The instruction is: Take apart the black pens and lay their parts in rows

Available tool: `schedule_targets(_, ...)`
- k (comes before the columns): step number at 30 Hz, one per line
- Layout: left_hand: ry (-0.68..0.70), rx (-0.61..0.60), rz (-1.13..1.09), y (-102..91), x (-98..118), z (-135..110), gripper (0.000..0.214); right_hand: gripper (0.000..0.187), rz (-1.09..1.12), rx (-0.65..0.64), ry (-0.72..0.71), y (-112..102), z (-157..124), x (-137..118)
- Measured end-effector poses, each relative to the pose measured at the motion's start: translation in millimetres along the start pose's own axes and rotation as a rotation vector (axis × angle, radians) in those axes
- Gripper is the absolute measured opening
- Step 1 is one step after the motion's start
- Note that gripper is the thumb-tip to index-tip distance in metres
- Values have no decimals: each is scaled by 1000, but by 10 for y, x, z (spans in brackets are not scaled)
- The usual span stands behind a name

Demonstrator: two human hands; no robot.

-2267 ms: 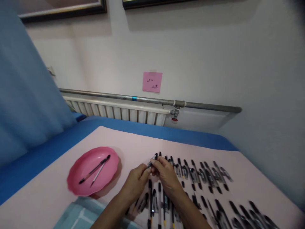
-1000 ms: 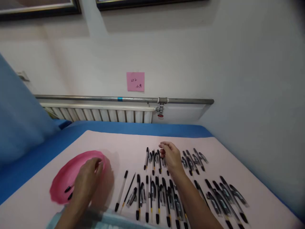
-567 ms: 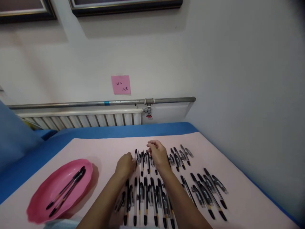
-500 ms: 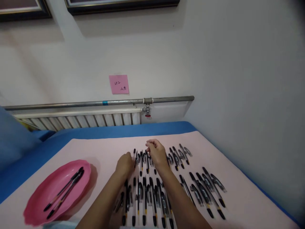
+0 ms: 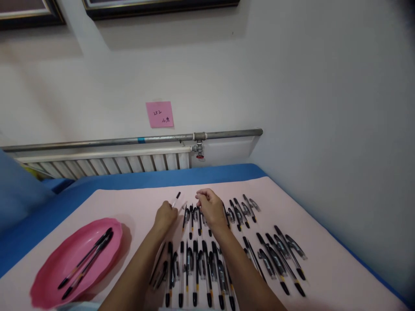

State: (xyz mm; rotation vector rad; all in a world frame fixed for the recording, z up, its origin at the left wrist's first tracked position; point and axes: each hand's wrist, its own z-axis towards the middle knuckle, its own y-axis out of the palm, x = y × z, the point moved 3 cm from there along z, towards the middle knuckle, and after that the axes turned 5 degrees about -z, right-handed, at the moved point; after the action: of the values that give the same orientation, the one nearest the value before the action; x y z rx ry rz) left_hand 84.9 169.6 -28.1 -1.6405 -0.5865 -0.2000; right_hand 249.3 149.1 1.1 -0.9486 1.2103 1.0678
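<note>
My left hand (image 5: 165, 214) is closed around a clear pen barrel (image 5: 176, 200) whose black end points up and away, just left of the far row of pen parts. Over that row, my right hand (image 5: 210, 206) is closed, its fingers curled and thumb bent inward; whatever it pinches, if anything, is hidden. Beneath and between my forearms lie pen barrels with black ends (image 5: 180, 276), thin refills (image 5: 187, 276) and loose black caps (image 5: 189, 261). Some of these parts are covered by my right forearm.
A pink scalloped dish (image 5: 42, 280) on the left holds black pens (image 5: 87, 263). More pens and caps (image 5: 285, 259) lie to the right. Pink paper covers the blue table (image 5: 220, 172). Behind stand a radiator (image 5: 106, 166) and a pipe with a red valve (image 5: 199, 156).
My left hand has moved slightly left, lifting and tilting a pen barrel away from the far row. My right hand stays nearly in place. The view has shifted slightly.
</note>
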Motion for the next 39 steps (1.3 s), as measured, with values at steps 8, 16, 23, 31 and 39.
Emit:
schedule_targets(8, 136, -24, -96, 103, 183, 146, 29, 11, -17, 13, -2, -36, 41, 21)
schedule_targets(16, 137, -89, -8, 238, 266, 335, 30, 11, -28, 19, -6, -48, 65, 45)
schedule_targets(23, 121, -79, 107, 193, 184, 272, 31, 13, -48, 7, -20, -41, 64, 51)
schedule_targets(31, 102, -86, 188, 119, -27, 77, 31, 11, -120, -6, -86, 1, 10, 24)
schedule_targets(39, 133, -132, 161, 19, 8, -161, 26, 13, -190, -12, -151, 37, 22, 70)
